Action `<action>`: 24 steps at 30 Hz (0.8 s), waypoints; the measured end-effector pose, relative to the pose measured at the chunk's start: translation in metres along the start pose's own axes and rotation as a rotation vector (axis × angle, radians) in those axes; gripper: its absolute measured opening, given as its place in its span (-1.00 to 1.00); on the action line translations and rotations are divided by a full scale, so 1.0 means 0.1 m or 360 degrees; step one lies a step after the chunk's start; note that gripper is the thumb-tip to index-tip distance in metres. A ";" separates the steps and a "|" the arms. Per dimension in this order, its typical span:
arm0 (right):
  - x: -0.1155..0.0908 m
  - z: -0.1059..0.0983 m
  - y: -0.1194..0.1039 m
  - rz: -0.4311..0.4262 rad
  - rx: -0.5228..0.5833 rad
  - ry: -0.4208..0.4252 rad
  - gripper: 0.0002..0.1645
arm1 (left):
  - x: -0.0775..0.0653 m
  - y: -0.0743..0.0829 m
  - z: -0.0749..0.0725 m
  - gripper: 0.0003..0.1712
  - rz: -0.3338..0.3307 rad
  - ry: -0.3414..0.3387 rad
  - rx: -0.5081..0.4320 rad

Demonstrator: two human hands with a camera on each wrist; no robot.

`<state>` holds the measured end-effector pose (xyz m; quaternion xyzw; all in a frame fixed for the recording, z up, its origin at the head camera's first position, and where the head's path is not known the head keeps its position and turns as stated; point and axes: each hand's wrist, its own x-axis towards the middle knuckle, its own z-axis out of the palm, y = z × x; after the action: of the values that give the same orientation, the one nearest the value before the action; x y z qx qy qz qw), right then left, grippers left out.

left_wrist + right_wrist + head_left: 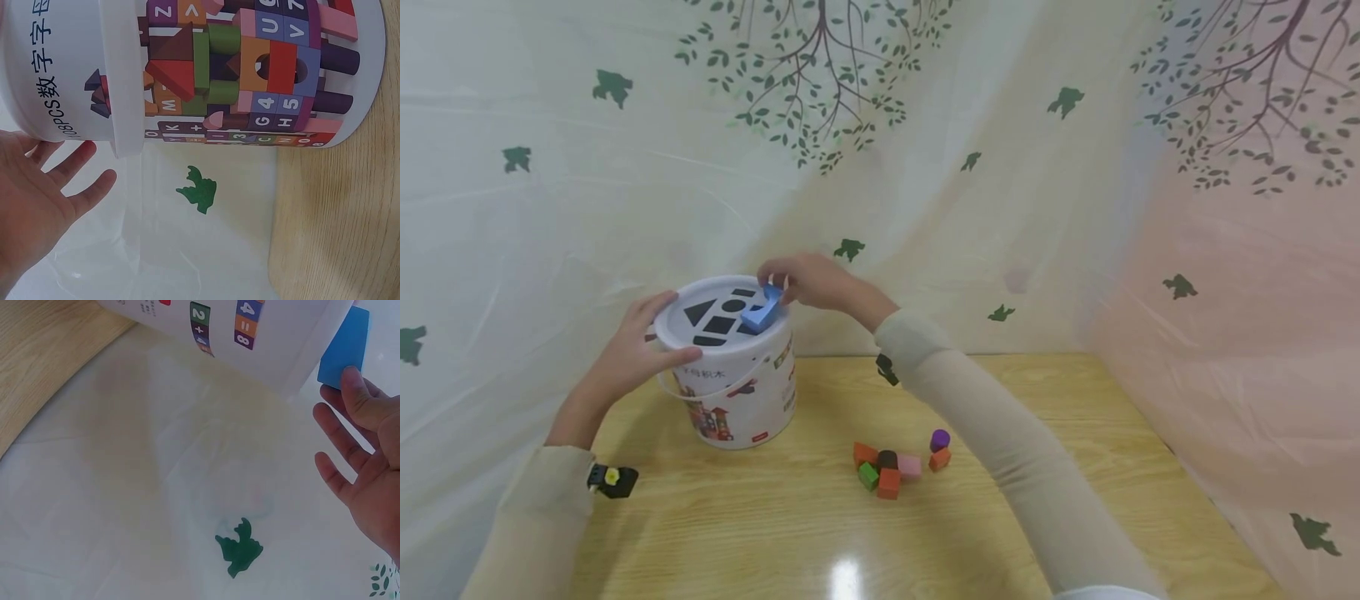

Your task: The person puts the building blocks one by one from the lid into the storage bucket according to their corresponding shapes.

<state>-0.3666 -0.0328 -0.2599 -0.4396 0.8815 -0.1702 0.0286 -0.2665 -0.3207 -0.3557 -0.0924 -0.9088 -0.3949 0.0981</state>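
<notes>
A white bucket (737, 408) with printed pictures of blocks stands on the table. Its white lid (696, 293) has dark holes of several shapes, among them a triangle, a circle and a square. My left hand (632, 346) rests against the lid's left edge, its thumb toward me and its fingers spread along the far side. In the left wrist view those fingers (78, 165) look mostly straight. Over the right part of the lid, my right hand (812, 279) pinches a blue arch block (762, 313). Whether the block touches the lid I cannot tell.
Several loose blocks lie on the wooden table (760, 517), including a red block (888, 484), a green block (868, 476), a pink block (910, 466) and a purple cylinder (939, 440). A patterned curtain (955, 250) hangs behind the bucket.
</notes>
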 end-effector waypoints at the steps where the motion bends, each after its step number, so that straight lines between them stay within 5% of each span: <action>1: 0.01 0.01 -0.01 -0.0003 -0.0009 -0.0007 -0.51 | 0.00 0.00 0.00 0.26 0.0000 0.0001 0.0001; 24: 0.09 0.08 -0.04 0.0028 0.0028 -0.0050 -0.54 | 0.00 0.00 0.00 0.26 0.0012 -0.0010 -0.0025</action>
<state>-0.3674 -0.0441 -0.2654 -0.4340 0.8832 -0.1708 0.0480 -0.2664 -0.3206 -0.3554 -0.0977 -0.9056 -0.4013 0.0960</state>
